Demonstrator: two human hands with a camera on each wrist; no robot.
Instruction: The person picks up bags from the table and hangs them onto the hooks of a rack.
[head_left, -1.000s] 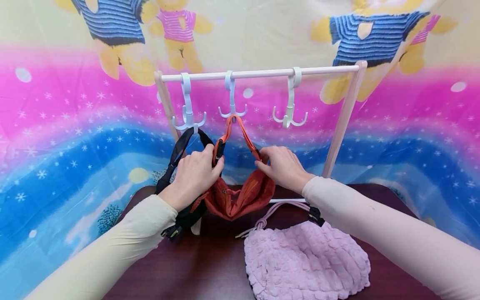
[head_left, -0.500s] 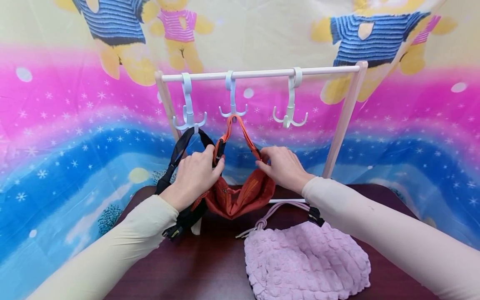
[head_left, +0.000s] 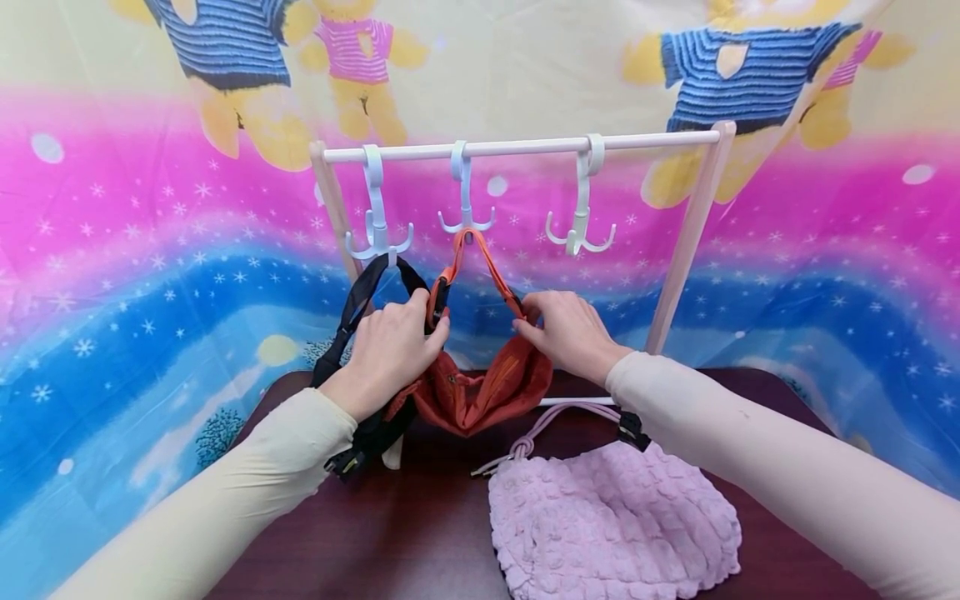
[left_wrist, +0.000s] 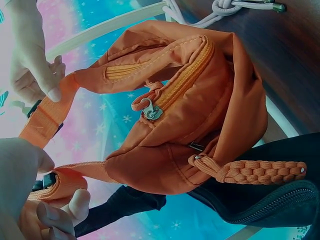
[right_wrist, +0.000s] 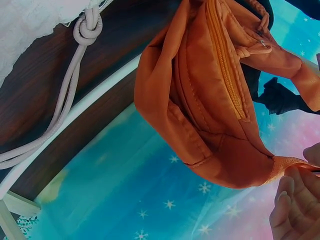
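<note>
An orange waist bag (head_left: 483,396) hangs by its strap (head_left: 491,271) from the middle hook (head_left: 465,200), its body sagging in a fold. My left hand (head_left: 393,346) grips the left side of the strap by a black buckle (left_wrist: 49,179). On the other side my right hand (head_left: 572,333) pinches the strap where it meets the bag. A zip with a metal pull (left_wrist: 152,112) and a braided cord (left_wrist: 260,172) show in the left wrist view. Behind my left hand, a black bag (head_left: 356,304) hangs from the left hook (head_left: 378,217), partly hidden.
A pink puffy bag (head_left: 615,525) with a cord handle (head_left: 558,417) lies on the dark table (head_left: 360,542), front right. The white rail (head_left: 525,148) carries a third hook (head_left: 580,208) at right, with nothing on it. A printed cloth (head_left: 112,275) hangs behind.
My right hand and the orange bag have shifted very slightly to the right. Both hands keep their hold on the strap; the other bags stay in place.
</note>
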